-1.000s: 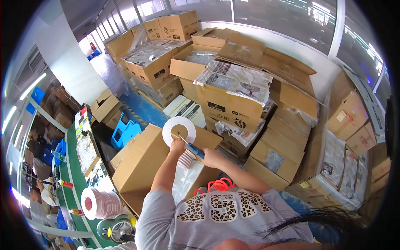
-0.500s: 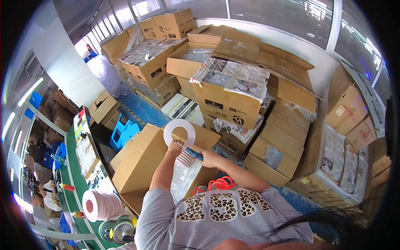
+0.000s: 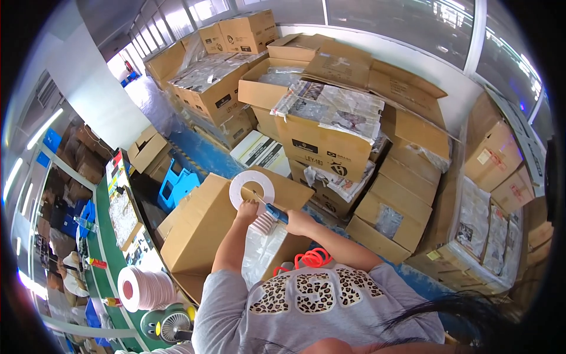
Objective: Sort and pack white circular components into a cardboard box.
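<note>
In front of me, over an open cardboard box point(image 3: 194, 221), a flat white ring point(image 3: 237, 187) with a large round hole faces up. My left hand point(image 3: 247, 212) is closed at its near edge, fingers bunched on the rim. My right hand point(image 3: 299, 223) grips a screwdriver point(image 3: 277, 213) by its blue handle. The thin metal shaft points away and to the left, its tip over the ring's hole. Below the ring, a stack of white rings point(image 3: 262, 224) shows above a clear plastic bag point(image 3: 257, 255). My left fingertips are partly hidden.
On the left, a green conveyor belt point(image 3: 112, 259) runs beside a large spool of pale cord point(image 3: 147, 289) and a small fan point(image 3: 174, 326). A blue plastic stool point(image 3: 177, 184) stands beyond the box. Stacked cartons point(image 3: 330, 141) fill the far side and right. A red coiled cord point(image 3: 313, 257) lies near my body.
The screwdriver has swung steeper, its tip moving away from me to over the ring's hole. My right hand has shifted slightly; the ring has moved a little left.
</note>
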The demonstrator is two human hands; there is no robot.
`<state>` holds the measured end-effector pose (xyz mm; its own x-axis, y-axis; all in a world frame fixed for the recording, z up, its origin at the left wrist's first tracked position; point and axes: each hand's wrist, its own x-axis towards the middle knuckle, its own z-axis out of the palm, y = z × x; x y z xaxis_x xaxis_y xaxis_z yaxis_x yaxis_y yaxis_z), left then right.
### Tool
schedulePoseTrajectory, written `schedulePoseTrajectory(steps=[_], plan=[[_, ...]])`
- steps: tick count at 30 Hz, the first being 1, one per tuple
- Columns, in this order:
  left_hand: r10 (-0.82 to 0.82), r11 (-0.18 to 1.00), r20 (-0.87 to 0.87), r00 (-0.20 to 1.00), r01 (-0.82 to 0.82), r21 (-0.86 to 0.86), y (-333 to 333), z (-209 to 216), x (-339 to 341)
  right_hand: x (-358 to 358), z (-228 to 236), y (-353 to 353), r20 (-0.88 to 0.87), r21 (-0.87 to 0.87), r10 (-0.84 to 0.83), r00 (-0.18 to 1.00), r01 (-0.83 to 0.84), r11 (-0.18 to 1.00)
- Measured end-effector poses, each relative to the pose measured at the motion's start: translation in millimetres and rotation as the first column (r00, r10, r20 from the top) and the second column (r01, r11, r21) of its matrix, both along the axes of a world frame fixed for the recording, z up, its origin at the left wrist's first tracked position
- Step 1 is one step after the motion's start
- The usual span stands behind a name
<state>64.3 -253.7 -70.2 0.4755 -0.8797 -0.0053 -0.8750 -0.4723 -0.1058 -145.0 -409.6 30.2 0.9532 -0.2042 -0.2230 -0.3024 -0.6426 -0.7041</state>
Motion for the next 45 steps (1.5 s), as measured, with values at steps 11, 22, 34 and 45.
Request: schedulePoseTrajectory(steps=[11, 22, 34, 45], plan=[[0.038, 0.997, 0.015, 0.999, -0.037, -0.072, 11, -4, -1, 2, 4, 0, 0.026, -0.012, 0.014, 1.0, -0.013, 1.0], [0.23, 0.932, 0.042, 0.972, -0.208, -0.296, 60, 31, -30, -5, -25, -13, 0.178, 0.144, -0.155, 0.972, 0.13, 0.981], [0.957, 0.291, 0.188, 0.222, -0.685, -0.668, 350, 188, -41, -52, -47, -58, 0.165, 0.59, -0.396, 0.903, 0.232, 0.774], [0.999, -0.046, -0.021, -0.041, -0.962, -0.269, 512, 171, -71, -45, -22, -37, 0.195, 0.539, -0.296, 0.935, 0.15, 0.829]])
